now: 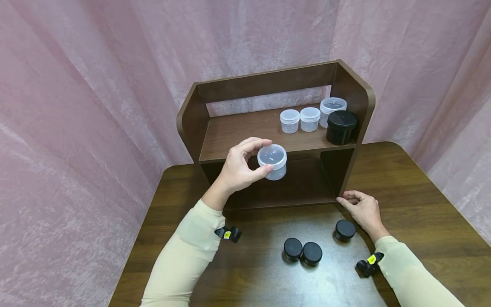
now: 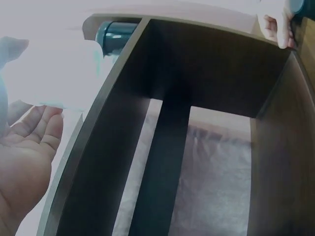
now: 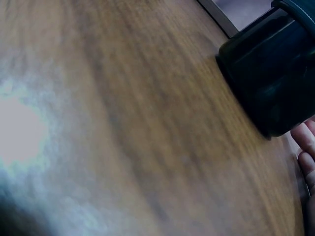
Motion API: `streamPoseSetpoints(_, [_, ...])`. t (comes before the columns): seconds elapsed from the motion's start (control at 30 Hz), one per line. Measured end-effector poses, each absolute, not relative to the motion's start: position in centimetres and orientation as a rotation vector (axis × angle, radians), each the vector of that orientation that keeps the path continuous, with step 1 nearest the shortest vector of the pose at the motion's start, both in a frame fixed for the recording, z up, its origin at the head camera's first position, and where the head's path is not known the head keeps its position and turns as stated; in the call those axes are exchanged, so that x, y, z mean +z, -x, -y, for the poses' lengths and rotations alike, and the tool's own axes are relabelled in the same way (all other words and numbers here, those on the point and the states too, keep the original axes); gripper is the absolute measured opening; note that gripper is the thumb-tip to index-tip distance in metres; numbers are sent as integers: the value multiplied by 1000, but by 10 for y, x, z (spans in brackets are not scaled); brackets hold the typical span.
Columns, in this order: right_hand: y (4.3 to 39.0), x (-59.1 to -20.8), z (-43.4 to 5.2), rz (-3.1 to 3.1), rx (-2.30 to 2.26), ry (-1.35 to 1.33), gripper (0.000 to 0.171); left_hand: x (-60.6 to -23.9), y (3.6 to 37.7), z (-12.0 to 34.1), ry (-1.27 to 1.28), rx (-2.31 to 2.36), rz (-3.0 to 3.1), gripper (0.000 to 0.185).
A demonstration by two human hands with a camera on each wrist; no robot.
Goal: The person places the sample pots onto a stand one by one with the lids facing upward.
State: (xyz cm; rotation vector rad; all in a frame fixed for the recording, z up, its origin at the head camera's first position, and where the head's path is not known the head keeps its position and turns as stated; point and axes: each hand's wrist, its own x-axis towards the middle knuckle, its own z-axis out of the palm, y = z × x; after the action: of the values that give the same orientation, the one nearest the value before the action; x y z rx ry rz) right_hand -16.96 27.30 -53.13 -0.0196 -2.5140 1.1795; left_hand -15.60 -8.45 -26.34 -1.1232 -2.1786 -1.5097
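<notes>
In the head view my left hand [image 1: 239,168] holds a clear plastic jar [image 1: 277,170] with a translucent lid between thumb and fingers. The jar is raised in front of the brown two-tier shelf [image 1: 241,132]. Glare whitens this jar [image 2: 54,73] in the left wrist view. My right hand [image 1: 362,211] grips the lower front corner of the shelf's right side, thumb at the front edge and fingers along the outer face. A small black jar [image 1: 345,230] stands on the table just in front of that hand; the same black jar [image 3: 275,73] looms large in the right wrist view.
On the upper tier, toward the right, stand two small clear jars [image 1: 290,121], a larger clear jar [image 1: 333,105] and a large black jar [image 1: 341,128]. Two small black jars [image 1: 293,248] sit side by side on the wooden table [image 1: 253,273]. A pink curtain [image 1: 245,42] hangs behind.
</notes>
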Motion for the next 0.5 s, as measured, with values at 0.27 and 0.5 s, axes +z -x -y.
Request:
streamPoseSetpoints(0.27, [169, -531, -273, 2529, 1169, 17, 29, -263, 184, 91, 1046, -1593, 2179, 46])
streamPoseSetpoints(0.5, [169, -532, -273, 2534, 1168, 25, 29, -266, 216, 90, 975, -1547, 2231, 48])
